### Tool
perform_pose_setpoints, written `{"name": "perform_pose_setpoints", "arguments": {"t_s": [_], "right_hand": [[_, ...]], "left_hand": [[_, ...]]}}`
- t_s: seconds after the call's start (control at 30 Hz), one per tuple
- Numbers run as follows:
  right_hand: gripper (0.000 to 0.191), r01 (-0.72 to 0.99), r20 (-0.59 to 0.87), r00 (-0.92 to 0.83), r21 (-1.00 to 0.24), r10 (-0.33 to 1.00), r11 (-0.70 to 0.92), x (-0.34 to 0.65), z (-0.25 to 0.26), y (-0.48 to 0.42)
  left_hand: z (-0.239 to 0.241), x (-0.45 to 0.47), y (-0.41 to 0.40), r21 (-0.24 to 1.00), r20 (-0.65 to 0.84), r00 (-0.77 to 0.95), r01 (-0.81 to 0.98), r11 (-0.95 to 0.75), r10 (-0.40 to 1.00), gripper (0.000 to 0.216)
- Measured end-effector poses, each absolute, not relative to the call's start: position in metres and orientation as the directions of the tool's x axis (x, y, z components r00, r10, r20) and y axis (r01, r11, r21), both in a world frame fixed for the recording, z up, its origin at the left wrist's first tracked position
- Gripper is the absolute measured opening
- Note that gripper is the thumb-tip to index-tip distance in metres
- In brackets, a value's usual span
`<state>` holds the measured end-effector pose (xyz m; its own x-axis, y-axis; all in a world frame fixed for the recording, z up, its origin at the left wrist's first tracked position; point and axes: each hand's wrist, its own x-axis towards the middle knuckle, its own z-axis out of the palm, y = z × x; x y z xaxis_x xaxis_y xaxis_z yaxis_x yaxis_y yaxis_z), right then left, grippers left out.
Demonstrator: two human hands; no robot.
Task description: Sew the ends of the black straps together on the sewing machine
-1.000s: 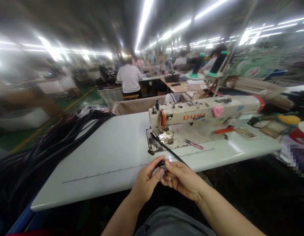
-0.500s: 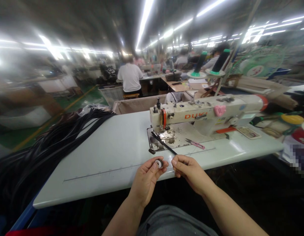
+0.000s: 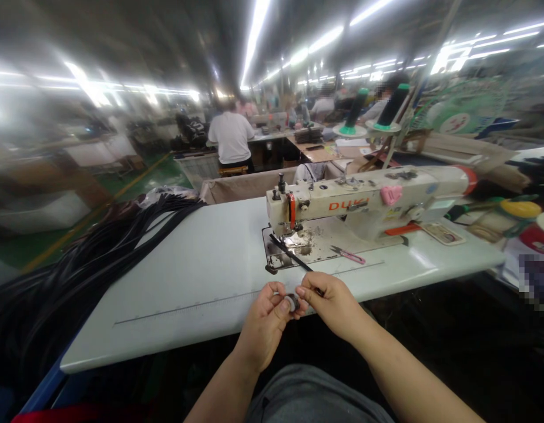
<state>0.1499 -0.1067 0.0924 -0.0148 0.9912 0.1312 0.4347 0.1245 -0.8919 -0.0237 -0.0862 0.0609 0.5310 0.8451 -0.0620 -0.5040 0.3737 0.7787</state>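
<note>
My left hand (image 3: 265, 317) is closed around a small round metal bobbin (image 3: 292, 302), held at the near edge of the white sewing table (image 3: 201, 276). My right hand (image 3: 331, 299) is pinched right beside the bobbin, fingertips touching it, with a thin black strap (image 3: 291, 254) running from under that hand up to the needle of the cream sewing machine (image 3: 364, 202). What the right fingers pinch is too small to make out.
Pink thread snips (image 3: 348, 254) lie on the machine bed. A big heap of black straps (image 3: 78, 258) covers the table's left end. Thread cones (image 3: 389, 108) stand behind the machine; cups and clutter (image 3: 525, 220) sit at right. A person in a white shirt (image 3: 231, 138) sits ahead.
One second ago both hands met at the bobbin; half a second ago the right hand had drawn away to the right; now it is back against the bobbin in the left hand.
</note>
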Motion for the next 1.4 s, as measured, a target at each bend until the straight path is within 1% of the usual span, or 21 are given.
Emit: {"name": "perform_pose_setpoints", "arguments": {"t_s": [0.1, 0.17, 0.23, 0.37, 0.47, 0.57, 0.63, 0.7, 0.77, 0.87, 0.97, 1.03, 1.1, 1.17, 1.27, 1.4], "right_hand": [[0.034, 0.363, 0.102, 0.021, -0.928, 0.995, 0.087, 0.154, 0.091, -0.109], [0.028, 0.300, 0.057, 0.021, -0.953, 0.998, 0.048, 0.157, 0.090, -0.112], [0.021, 0.278, 0.018, 0.018, -0.960, 1.000, 0.012, 0.160, 0.088, -0.114], [0.012, 0.329, -0.020, 0.023, -0.944, 1.000, -0.026, 0.160, 0.082, -0.113], [0.013, 0.372, -0.052, 0.076, -0.925, 0.996, -0.077, 0.159, 0.080, -0.110], [0.011, 0.481, 0.022, 0.147, -0.875, 0.989, -0.052, 0.164, 0.083, -0.107], [0.007, 0.565, 0.118, 0.165, -0.825, 0.979, 0.005, 0.173, 0.090, -0.104], [0.010, 0.624, 0.239, 0.177, -0.778, 0.955, 0.079, 0.189, 0.100, -0.099], [0.014, 0.673, 0.367, 0.213, -0.727, 0.905, 0.136, 0.211, 0.114, -0.091], [0.016, 0.758, 0.526, 0.290, -0.636, 0.799, 0.143, 0.250, 0.140, -0.072], [0.020, 0.834, 0.629, 0.315, -0.540, 0.711, 0.108, 0.285, 0.168, -0.048], [0.024, 0.859, 0.667, 0.324, -0.504, 0.671, 0.086, 0.302, 0.184, -0.031], [0.026, 0.876, 0.677, 0.317, -0.477, 0.665, 0.068, 0.311, 0.195, -0.015], [0.025, 0.895, 0.662, 0.290, -0.443, 0.691, 0.048, 0.316, 0.202, -0.003], [0.024, 0.924, 0.641, 0.230, -0.381, 0.732, 0.044, 0.318, 0.204, 0.011], [0.025, 0.956, 0.666, 0.145, -0.284, 0.731, 0.069, 0.319, 0.201, 0.019]], "left_hand": [[0.055, -0.028, -0.084, 0.790, -0.019, 0.589, -0.487, 0.374, 0.808, 0.045], [0.050, -0.031, -0.084, 0.799, 0.035, 0.644, -0.477, 0.365, 0.765, 0.048], [0.047, -0.033, -0.083, 0.817, 0.080, 0.679, -0.464, 0.342, 0.730, 0.048], [0.047, -0.034, -0.081, 0.841, 0.186, 0.722, -0.468, 0.273, 0.666, 0.046], [0.051, -0.033, -0.080, 0.789, 0.293, 0.713, -0.556, 0.260, 0.637, 0.043], [0.055, -0.034, -0.077, 0.704, 0.382, 0.718, -0.634, 0.320, 0.583, 0.040], [0.054, -0.039, -0.073, 0.696, 0.411, 0.774, -0.607, 0.382, 0.481, 0.041], [0.051, -0.046, -0.064, 0.740, 0.378, 0.855, -0.510, 0.439, 0.356, 0.047], [0.046, -0.054, -0.052, 0.806, 0.292, 0.918, -0.387, 0.447, 0.268, 0.052], [0.041, -0.063, -0.030, 0.886, 0.148, 0.961, -0.234, 0.401, 0.235, 0.058], [0.036, -0.065, -0.007, 0.929, 0.020, 0.985, -0.082, 0.360, 0.174, 0.064], [0.031, -0.062, 0.006, 0.936, -0.009, 0.994, -0.031, 0.350, 0.110, 0.066], [0.024, -0.057, 0.016, 0.930, 0.021, 0.996, -0.049, 0.363, 0.082, 0.068], [0.016, -0.053, 0.021, 0.926, 0.049, 0.994, -0.081, 0.370, 0.094, 0.070], [0.009, -0.049, 0.024, 0.936, 0.043, 0.994, -0.074, 0.343, 0.099, 0.070], [0.011, -0.051, 0.022, 0.941, 0.026, 0.993, -0.063, 0.334, 0.114, 0.073]]}}
